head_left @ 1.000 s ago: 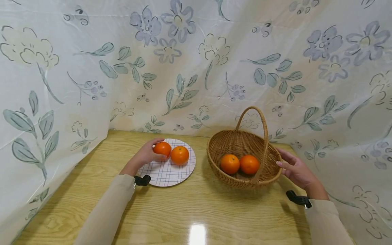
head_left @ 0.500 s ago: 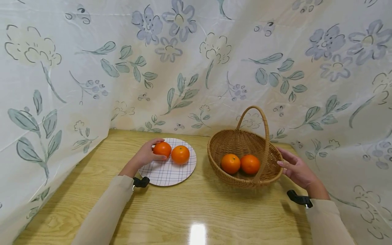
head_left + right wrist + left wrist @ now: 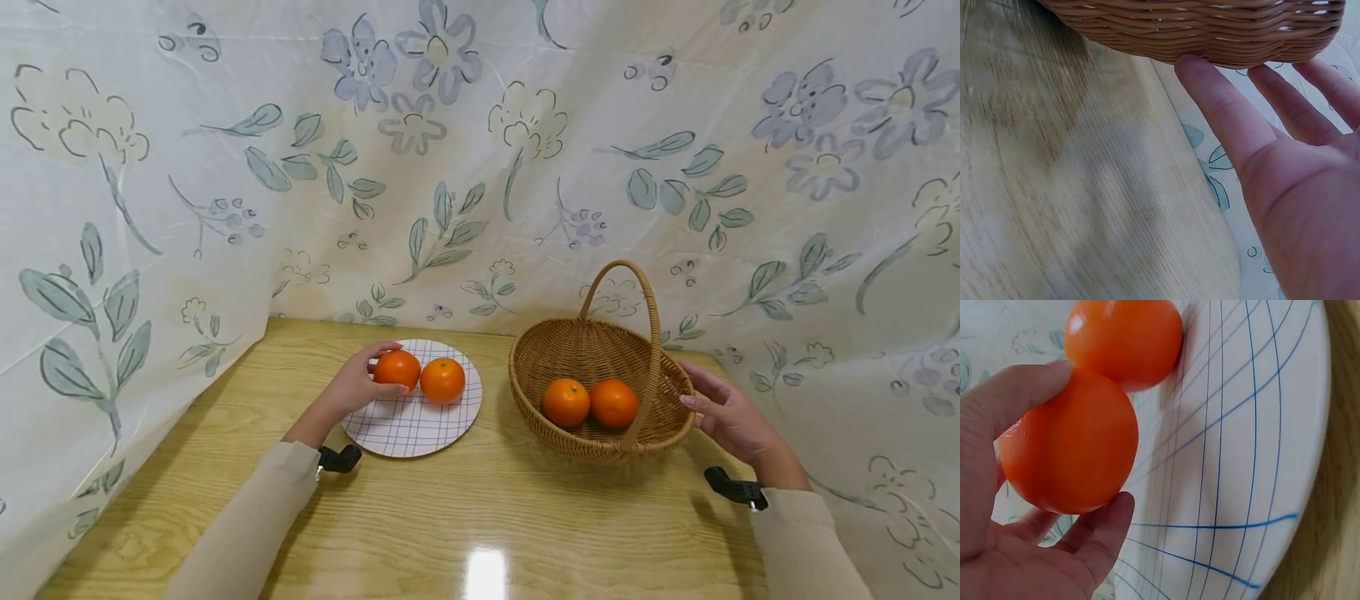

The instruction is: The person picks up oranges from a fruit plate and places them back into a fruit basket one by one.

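My left hand [image 3: 352, 385] holds an orange [image 3: 1072, 447] at the left of a round white plate [image 3: 412, 433] with blue grid lines. In the left wrist view, the thumb lies across one side of the fruit and the fingers curl under the other. A second orange [image 3: 442, 381] sits right beside it on the plate. My right hand [image 3: 727, 417] rests its fairly straight fingers and thumb against the right side of a wicker basket [image 3: 585, 337]. Inside the basket lie two more oranges, a left one [image 3: 566, 402] and a right one [image 3: 613, 403].
The basket's tall arched handle [image 3: 651, 333] rises over its right part. Both plate and basket stand on a light wooden table [image 3: 420, 517], with a gap between them. A floral curtain [image 3: 465, 275] hangs behind the table and along both sides.
My left wrist and forearm have shifted slightly left and down, while the hand stays at the same orange. The right hand, basket and other fruit look unchanged.
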Demonstrator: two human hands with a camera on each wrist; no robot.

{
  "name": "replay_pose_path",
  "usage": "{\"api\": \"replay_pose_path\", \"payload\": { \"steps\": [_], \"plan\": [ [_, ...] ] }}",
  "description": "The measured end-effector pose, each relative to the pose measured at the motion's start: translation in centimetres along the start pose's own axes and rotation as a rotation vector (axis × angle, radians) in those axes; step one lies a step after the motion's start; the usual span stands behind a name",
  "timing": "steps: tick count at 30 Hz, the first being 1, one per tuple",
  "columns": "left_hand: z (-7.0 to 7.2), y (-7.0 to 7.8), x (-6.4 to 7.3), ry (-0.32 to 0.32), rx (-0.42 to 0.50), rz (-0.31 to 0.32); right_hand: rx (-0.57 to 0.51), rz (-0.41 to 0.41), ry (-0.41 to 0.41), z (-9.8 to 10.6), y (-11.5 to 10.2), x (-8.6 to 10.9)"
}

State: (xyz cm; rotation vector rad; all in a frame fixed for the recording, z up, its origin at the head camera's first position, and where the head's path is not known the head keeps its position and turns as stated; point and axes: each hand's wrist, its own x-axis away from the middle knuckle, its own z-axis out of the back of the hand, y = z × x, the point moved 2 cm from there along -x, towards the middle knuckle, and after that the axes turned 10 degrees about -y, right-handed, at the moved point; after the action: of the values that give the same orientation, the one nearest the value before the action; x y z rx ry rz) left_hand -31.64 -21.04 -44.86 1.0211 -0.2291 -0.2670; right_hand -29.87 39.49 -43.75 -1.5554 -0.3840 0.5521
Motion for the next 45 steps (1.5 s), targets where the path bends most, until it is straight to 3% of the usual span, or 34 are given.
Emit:
{"api": "replay_pose_path", "payload": {
  "steps": [9,23,45],
  "plan": [
    [-0.1,1.2,1.0,0.016,0.017,-0.003,0.006,-0.016,0.014,-0.2,-0.1,0.1],
    [-0.9,3.7,1.9,0.01,0.038,-0.085,-0.002,0.001,-0.003,-0.6,-0.3,0.4],
    [-2.1,8.5,1.2,-0.043,0.077,-0.182,0.008,-0.022,0.007,-0.7,-0.2,0.4]
  ]
}}
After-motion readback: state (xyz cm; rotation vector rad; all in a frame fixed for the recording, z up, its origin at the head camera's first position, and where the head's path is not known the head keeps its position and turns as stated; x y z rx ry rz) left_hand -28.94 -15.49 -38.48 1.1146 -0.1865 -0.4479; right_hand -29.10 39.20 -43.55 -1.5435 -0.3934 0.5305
